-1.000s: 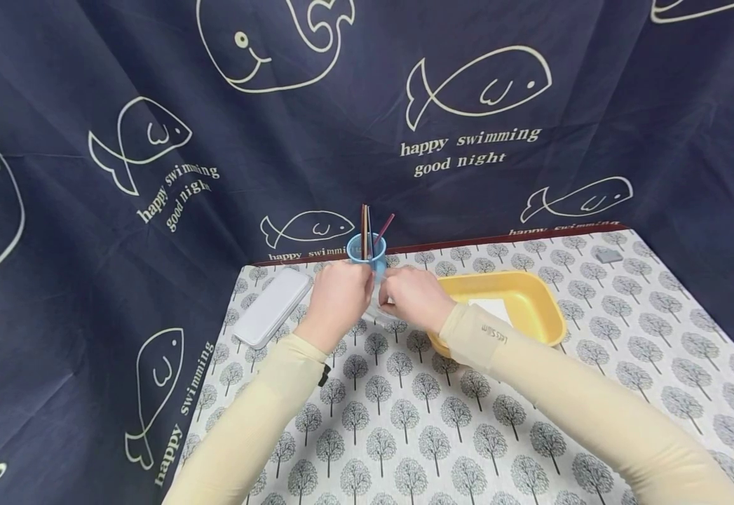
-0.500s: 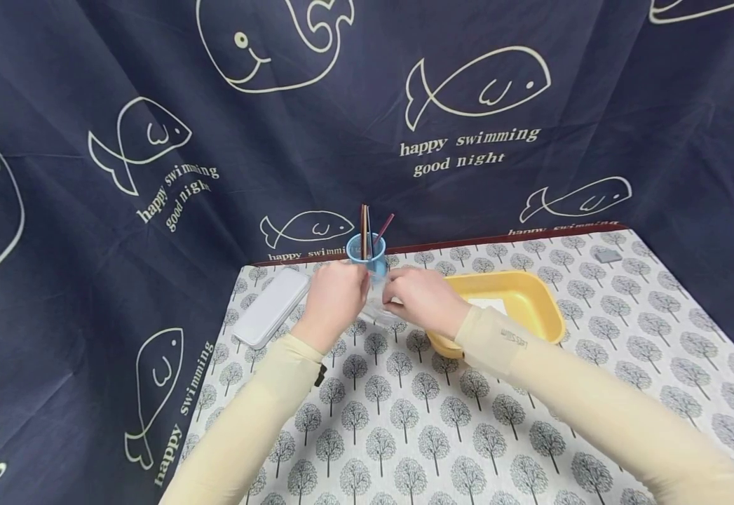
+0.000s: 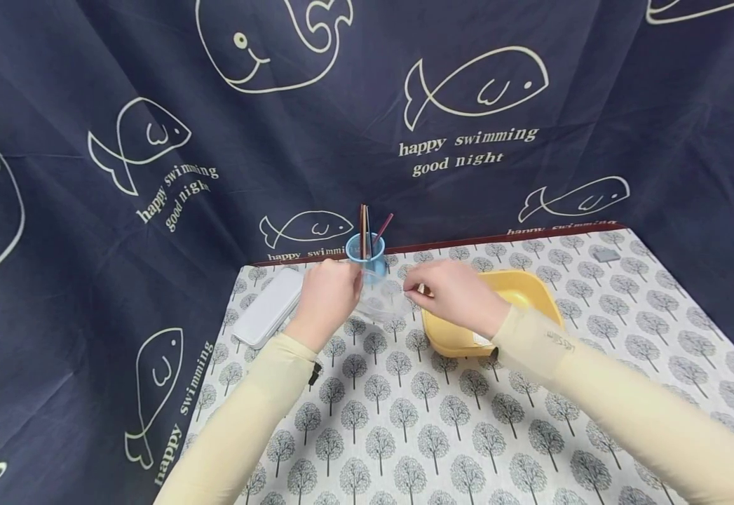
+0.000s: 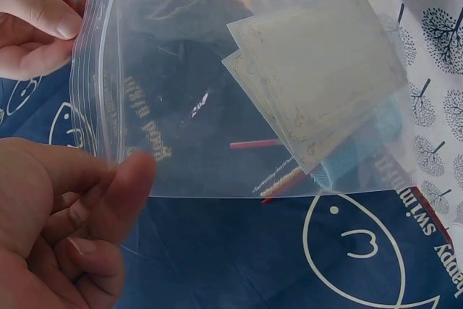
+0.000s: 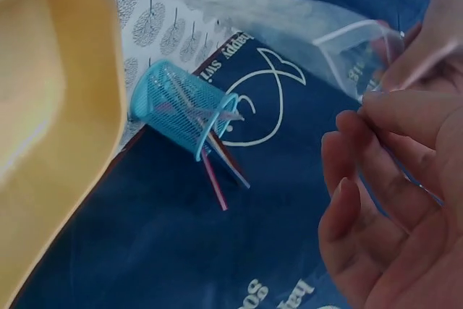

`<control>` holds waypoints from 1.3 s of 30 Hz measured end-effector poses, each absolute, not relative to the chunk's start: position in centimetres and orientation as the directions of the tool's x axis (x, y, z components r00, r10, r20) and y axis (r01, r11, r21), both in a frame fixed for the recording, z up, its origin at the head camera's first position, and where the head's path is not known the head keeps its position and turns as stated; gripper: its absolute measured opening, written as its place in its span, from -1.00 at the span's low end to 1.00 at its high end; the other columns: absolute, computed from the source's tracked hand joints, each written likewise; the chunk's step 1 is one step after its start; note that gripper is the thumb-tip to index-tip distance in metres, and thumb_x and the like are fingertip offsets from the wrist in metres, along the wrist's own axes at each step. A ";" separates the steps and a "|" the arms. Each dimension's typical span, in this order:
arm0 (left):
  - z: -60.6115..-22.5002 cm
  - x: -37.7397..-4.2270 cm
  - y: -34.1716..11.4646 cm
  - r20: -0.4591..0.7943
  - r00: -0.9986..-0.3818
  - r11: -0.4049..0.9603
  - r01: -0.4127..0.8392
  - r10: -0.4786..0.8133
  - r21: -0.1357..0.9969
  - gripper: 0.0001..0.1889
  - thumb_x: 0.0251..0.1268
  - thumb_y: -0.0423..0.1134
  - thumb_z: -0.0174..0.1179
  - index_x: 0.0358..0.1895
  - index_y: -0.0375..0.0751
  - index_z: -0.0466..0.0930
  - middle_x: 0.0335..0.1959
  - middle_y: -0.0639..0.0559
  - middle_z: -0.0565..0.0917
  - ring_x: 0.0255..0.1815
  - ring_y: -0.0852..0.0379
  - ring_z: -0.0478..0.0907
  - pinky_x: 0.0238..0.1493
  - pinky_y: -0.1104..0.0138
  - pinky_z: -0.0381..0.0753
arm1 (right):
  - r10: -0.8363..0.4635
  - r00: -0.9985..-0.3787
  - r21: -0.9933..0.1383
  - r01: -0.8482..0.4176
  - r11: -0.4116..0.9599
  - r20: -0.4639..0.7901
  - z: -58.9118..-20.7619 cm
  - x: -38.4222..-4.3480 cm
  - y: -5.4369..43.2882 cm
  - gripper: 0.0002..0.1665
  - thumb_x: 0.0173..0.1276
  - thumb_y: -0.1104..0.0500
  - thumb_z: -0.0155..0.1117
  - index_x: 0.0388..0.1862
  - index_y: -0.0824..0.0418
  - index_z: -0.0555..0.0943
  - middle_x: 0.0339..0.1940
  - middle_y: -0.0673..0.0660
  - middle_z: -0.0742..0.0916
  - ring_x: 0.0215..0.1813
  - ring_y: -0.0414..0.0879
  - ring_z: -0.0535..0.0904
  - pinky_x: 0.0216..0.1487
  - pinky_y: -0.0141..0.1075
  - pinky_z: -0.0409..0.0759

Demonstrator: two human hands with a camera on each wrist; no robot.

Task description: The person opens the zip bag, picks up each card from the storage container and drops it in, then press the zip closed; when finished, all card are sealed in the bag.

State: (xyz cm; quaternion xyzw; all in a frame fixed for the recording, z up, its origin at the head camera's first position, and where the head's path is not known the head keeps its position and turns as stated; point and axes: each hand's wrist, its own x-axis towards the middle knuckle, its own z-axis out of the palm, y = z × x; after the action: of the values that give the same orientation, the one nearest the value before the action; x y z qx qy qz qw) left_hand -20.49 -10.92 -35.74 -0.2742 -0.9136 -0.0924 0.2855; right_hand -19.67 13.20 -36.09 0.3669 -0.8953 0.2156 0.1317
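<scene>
A clear zip bag (image 4: 173,70) is stretched between my two hands, with several pale, patterned-edge paper sheets (image 4: 325,70) inside it. My left hand (image 3: 329,291) pinches one end of the bag's zip edge between thumb and finger. At the other end of that edge, my right hand (image 3: 451,287) pinches with thumb and forefinger, its remaining fingers (image 5: 347,208) loosely bent. Behind the bag stands a blue mesh pen cup (image 3: 367,263), holding several pencils or pens (image 3: 364,231).
Under my right forearm sits a yellow tub (image 3: 531,301), partly hidden, with something white in it. A white flat case (image 3: 268,308) lies left of my left hand. Far right on the tree-patterned cloth (image 3: 436,435) is a small grey block (image 3: 606,255). A navy curtain (image 3: 367,161) hangs behind.
My right hand has moved to the right, away from the left hand, and the bag between them has spread wider. My left hand has shifted slightly left.
</scene>
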 end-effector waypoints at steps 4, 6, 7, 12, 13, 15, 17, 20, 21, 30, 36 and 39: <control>-35.6 -20.4 -11.0 0.574 -0.685 0.835 0.550 0.449 0.004 -0.95 0.29 -0.39 0.36 -0.30 -0.18 0.69 -0.59 -0.13 0.71 -0.61 -0.20 0.67 -0.63 0.03 0.57 | -0.563 -0.750 -0.335 -0.660 0.673 0.348 -36.1 -20.2 14.7 -0.98 0.39 0.20 0.46 -0.25 0.10 0.80 -0.25 -0.08 0.82 -0.22 -0.09 0.76 -0.16 -0.09 0.69; -35.5 -20.5 -11.1 0.576 -0.685 0.836 0.549 0.447 0.004 -0.95 0.28 -0.39 0.36 -0.28 -0.18 0.69 -0.58 -0.13 0.71 -0.60 -0.20 0.67 -0.63 0.03 0.58 | -0.539 -0.781 -0.349 -0.624 0.699 0.316 -36.4 -20.7 15.5 -0.96 0.38 0.20 0.46 -0.24 0.08 0.81 -0.25 -0.08 0.83 -0.20 -0.08 0.76 -0.16 -0.07 0.68; -35.5 -20.5 -11.1 0.577 -0.684 0.836 0.548 0.446 0.003 -0.94 0.27 -0.40 0.36 -0.26 -0.18 0.70 -0.58 -0.13 0.71 -0.60 -0.20 0.67 -0.62 0.02 0.58 | -0.529 -0.793 -0.352 -0.608 0.712 0.302 -36.6 -21.0 15.9 -0.95 0.38 0.20 0.45 -0.25 0.06 0.81 -0.26 -0.09 0.82 -0.21 -0.09 0.75 -0.16 -0.07 0.67; -35.5 -20.4 -11.1 0.573 -0.685 0.838 0.546 0.449 -0.003 -0.95 0.27 -0.39 0.35 -0.25 -0.19 0.70 -0.57 -0.14 0.71 -0.60 -0.21 0.67 -0.63 0.01 0.57 | -0.502 -0.826 -0.350 -0.564 0.748 0.256 -37.8 -22.2 17.9 -0.96 0.39 0.21 0.44 -0.25 0.09 0.81 -0.27 -0.04 0.82 -0.21 -0.05 0.75 -0.16 -0.05 0.66; -35.5 -20.4 -11.1 0.573 -0.686 0.838 0.546 0.449 -0.004 -0.96 0.28 -0.39 0.35 -0.26 -0.19 0.70 -0.58 -0.14 0.71 -0.60 -0.21 0.67 -0.63 0.01 0.56 | -0.498 -0.830 -0.351 -0.557 0.753 0.249 -38.0 -22.3 18.2 -0.95 0.39 0.21 0.43 -0.24 0.11 0.81 -0.27 -0.03 0.82 -0.21 -0.03 0.75 -0.16 -0.04 0.66; -35.4 -20.4 -11.2 0.572 -0.687 0.840 0.543 0.448 -0.006 -0.97 0.29 -0.38 0.35 -0.28 -0.19 0.69 -0.58 -0.14 0.71 -0.60 -0.22 0.67 -0.64 0.00 0.56 | -0.491 -0.839 -0.351 -0.545 0.762 0.235 -38.3 -22.7 18.9 -0.94 0.39 0.22 0.43 -0.22 0.14 0.81 -0.27 -0.01 0.82 -0.21 -0.01 0.74 -0.15 -0.02 0.66; -35.4 -20.4 -11.2 0.571 -0.688 0.840 0.542 0.447 -0.005 -0.97 0.29 -0.37 0.35 -0.27 -0.19 0.69 -0.57 -0.14 0.71 -0.60 -0.22 0.67 -0.63 0.00 0.56 | -0.483 -0.848 -0.356 -0.530 0.769 0.219 -38.7 -23.1 19.5 -0.94 0.40 0.23 0.42 -0.23 0.15 0.80 -0.28 0.00 0.81 -0.22 0.00 0.74 -0.14 -0.02 0.66; -35.4 -20.3 -11.2 0.565 -0.692 0.840 0.543 0.449 -0.002 -0.97 0.31 -0.38 0.34 -0.24 -0.20 0.70 -0.57 -0.14 0.71 -0.59 -0.22 0.68 -0.62 0.00 0.57 | -0.460 -0.865 -0.349 -0.501 0.792 0.199 -39.4 -23.7 20.5 -0.95 0.39 0.22 0.42 -0.24 0.14 0.80 -0.30 0.00 0.81 -0.23 -0.01 0.73 -0.15 -0.01 0.66; -35.4 -20.3 -11.2 0.561 -0.695 0.840 0.543 0.450 -0.001 -0.97 0.32 -0.38 0.32 -0.23 -0.20 0.70 -0.57 -0.14 0.71 -0.59 -0.21 0.68 -0.62 0.00 0.57 | -0.450 -0.873 -0.345 -0.488 0.802 0.190 -39.7 -23.9 20.9 -0.95 0.39 0.22 0.42 -0.25 0.13 0.80 -0.30 0.00 0.80 -0.23 -0.01 0.72 -0.15 -0.01 0.66; -35.6 -20.2 -11.3 0.550 -0.703 0.838 0.546 0.452 0.009 -0.96 0.36 -0.37 0.29 -0.22 -0.21 0.72 -0.60 -0.12 0.70 -0.61 -0.17 0.65 -0.61 0.03 0.58 | -0.396 -0.910 -0.313 -0.414 0.855 0.121 -42.3 -25.4 23.9 -0.92 0.34 0.21 0.43 -0.23 0.16 0.82 -0.25 0.09 0.83 -0.19 0.05 0.73 -0.06 0.11 0.66; -35.8 -20.2 -11.4 0.549 -0.701 0.835 0.549 0.455 0.010 -0.96 0.35 -0.37 0.30 -0.23 -0.20 0.73 -0.61 -0.09 0.68 -0.62 -0.13 0.65 -0.59 0.07 0.60 | -0.416 -0.904 -0.252 -0.427 0.869 0.097 -44.1 -26.1 25.3 -0.95 0.21 0.28 0.49 -0.33 0.19 0.80 -0.35 0.08 0.81 -0.32 0.02 0.67 -0.12 0.10 0.67; -35.9 -20.2 -11.5 0.552 -0.701 0.837 0.547 0.451 0.010 -0.97 0.34 -0.37 0.33 -0.28 -0.19 0.73 -0.60 -0.09 0.69 -0.62 -0.11 0.65 -0.58 0.08 0.61 | -0.429 -0.901 -0.214 -0.433 0.876 0.070 -45.0 -26.4 25.7 -0.93 0.18 0.27 0.55 -0.39 0.15 0.78 -0.42 0.03 0.78 -0.35 0.00 0.65 -0.14 0.09 0.68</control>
State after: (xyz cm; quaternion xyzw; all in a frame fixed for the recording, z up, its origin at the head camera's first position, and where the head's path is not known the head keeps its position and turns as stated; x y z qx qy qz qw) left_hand -20.25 -11.46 -35.91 -0.2717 -0.9182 -0.0866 0.2750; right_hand -26.42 25.74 -44.97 0.2225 -0.9683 0.1127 0.0100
